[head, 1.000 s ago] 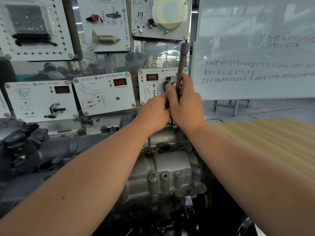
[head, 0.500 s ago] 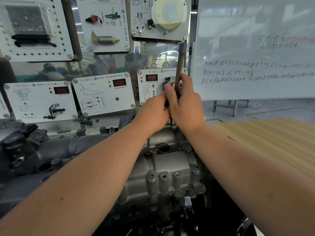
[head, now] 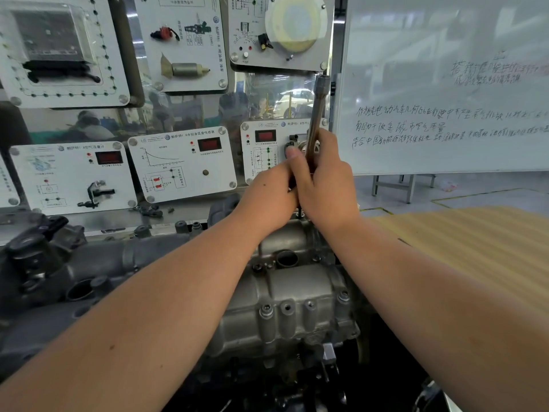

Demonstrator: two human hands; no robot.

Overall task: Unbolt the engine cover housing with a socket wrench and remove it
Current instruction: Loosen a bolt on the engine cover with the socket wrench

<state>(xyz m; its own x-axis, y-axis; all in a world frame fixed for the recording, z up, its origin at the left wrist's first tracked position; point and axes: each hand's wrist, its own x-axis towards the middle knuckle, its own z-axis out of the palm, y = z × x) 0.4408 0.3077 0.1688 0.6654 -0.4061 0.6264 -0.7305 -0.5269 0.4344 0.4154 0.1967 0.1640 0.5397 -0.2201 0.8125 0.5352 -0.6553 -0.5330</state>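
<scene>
A grey cast-metal engine cover housing (head: 297, 295) lies in front of me, with bolts along its near edge and a round opening on top. A long metal socket wrench (head: 317, 111) stands nearly upright over the housing's far end. My right hand (head: 323, 182) grips the wrench's lower shaft, thumb up along it. My left hand (head: 267, 194) is pressed against the right one and wraps the same shaft from the left. The wrench's tip and the bolt under it are hidden by my hands.
Dark engine parts (head: 44, 263) extend to the left. White sensor display panels (head: 181, 165) stand right behind the engine. A whiteboard (head: 445, 84) with handwriting is at the right, above a wooden table (head: 475, 248).
The wrench handle has leaned very slightly to the left; both hands keep their grip at the same place.
</scene>
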